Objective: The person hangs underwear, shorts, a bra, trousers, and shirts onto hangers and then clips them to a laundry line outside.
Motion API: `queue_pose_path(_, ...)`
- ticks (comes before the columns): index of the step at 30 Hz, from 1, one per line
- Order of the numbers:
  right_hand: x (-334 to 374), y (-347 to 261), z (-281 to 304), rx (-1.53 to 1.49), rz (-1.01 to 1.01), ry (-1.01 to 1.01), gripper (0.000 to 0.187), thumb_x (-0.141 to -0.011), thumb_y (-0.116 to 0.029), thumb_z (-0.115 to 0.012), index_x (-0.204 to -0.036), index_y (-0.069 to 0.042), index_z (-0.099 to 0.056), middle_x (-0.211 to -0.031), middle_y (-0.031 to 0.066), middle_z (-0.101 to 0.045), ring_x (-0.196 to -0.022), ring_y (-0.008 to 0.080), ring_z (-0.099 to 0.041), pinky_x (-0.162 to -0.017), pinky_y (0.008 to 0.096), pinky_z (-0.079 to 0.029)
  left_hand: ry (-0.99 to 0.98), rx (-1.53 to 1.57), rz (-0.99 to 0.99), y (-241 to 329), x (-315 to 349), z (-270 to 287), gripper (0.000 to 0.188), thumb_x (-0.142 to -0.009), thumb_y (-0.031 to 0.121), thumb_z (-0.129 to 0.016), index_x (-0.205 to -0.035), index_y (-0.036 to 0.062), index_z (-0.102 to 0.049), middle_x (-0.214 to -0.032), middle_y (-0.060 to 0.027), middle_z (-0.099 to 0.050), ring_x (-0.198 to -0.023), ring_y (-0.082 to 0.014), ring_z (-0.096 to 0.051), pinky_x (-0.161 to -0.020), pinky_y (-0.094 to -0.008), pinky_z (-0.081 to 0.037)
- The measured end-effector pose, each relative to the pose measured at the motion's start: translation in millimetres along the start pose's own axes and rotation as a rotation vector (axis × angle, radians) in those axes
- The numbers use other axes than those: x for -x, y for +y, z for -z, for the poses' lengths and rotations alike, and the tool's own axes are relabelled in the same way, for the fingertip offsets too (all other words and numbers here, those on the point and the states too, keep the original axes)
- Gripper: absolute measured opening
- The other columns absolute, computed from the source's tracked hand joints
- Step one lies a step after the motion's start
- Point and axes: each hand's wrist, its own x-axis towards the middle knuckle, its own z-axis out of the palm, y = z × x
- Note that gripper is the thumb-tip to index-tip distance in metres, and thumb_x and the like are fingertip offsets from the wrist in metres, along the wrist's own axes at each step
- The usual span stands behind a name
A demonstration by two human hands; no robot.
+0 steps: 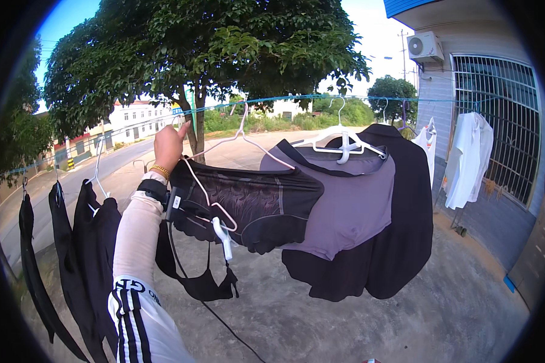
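My left hand [168,146] is raised to the blue clothesline [224,104], fingers closed and thumb up. It grips the upper part of a pale pink clothes hanger [201,183], whose hook is mostly hidden by the hand. A white clip [222,239] hangs low on that hanger, and a black bra [207,285] dangles below. Just right of the hand, black underpants with a patterned panel [242,196] hang on another pink hanger [243,134]. Grey underpants [354,202] follow on a white hanger [340,134], in front of a black garment [406,230]. My right hand is out of view.
Several black garments [88,236] hang at the left. White clothes [468,160] hang at the right, near a barred window [499,121] and an air-conditioner unit [425,46]. Concrete ground [321,330] lies below; a tree [206,42] and a road [97,172] are beyond.
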Motion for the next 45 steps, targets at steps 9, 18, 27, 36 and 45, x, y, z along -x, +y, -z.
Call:
queue_pose_path(9,-78.5,17.5,15.9,-0.099,0.062,-0.113,0.019,-0.08,-0.014,-0.066,-0.097,-0.004,-0.067,-0.088,0.0208,-0.066,-0.082,0.0379,-0.065,-0.068,0.0426,-0.051,0.029,-0.132,-0.047,1.0,25.9,30.8,0.06,-0.084,0.043,-0.066,-0.11,-0.0063,-0.045,-0.091,-0.0274,-0.061,-0.082,-0.0451,-0.06,-0.067,-0.0504,-0.047)
queue_pose_path(18,-188.1,-6.8,35.0,-0.243,0.382,-0.254,0.023,-0.082,-0.015,-0.063,-0.102,-0.005,-0.067,-0.091,0.0199,-0.067,-0.085,0.0351,-0.065,-0.072,0.0402,-0.05,-0.375,-0.006,0.011,133.1,44.1,-1.2,0.061,-0.081,0.055,-0.059,-0.099,-0.0031,-0.063,-0.098,-0.0248,-0.065,-0.093,-0.0397,-0.063,-0.081,-0.0438,-0.049)
queue_pose_path(27,-205.8,-25.4,24.4,-0.275,0.34,-0.366,0.019,-0.077,-0.005,-0.064,-0.096,-0.006,-0.067,-0.086,0.013,-0.069,-0.08,0.0253,-0.065,-0.074,0.0366,-0.05,-0.479,0.827,0.298,139.1,50.0,-75.8,0.034,-0.087,0.033,-0.06,-0.087,-0.0005,-0.057,-0.074,-0.0081,-0.058,-0.069,-0.0199,-0.052,-0.066,-0.0351,-0.043)
queue_pose_path(36,-256.4,-143.9,111.4,-0.602,0.45,-0.445,0.018,-0.078,-0.012,-0.068,-0.092,0.0,-0.066,-0.082,0.0075,-0.066,-0.073,0.017,-0.063,-0.069,0.0312,-0.05,-0.408,0.686,0.24,143.0,66.6,-54.5,0.042,-0.095,0.038,-0.045,-0.09,-0.0007,-0.061,-0.093,-0.0113,-0.061,-0.089,-0.0206,-0.053,-0.082,-0.0306,-0.041)
queue_pose_path(45,-319.0,-420.0,110.6,-0.293,1.082,0.076,0.028,-0.079,-0.021,-0.069,-0.099,-0.001,-0.065,-0.087,0.022,-0.065,-0.084,0.0393,-0.063,-0.075,0.0419,-0.05,-0.169,0.472,0.281,175.9,72.3,-58.8,0.051,-0.088,0.044,-0.056,-0.105,-0.0039,-0.052,-0.092,-0.0252,-0.064,-0.088,-0.0404,-0.062,-0.079,-0.0443,-0.047)
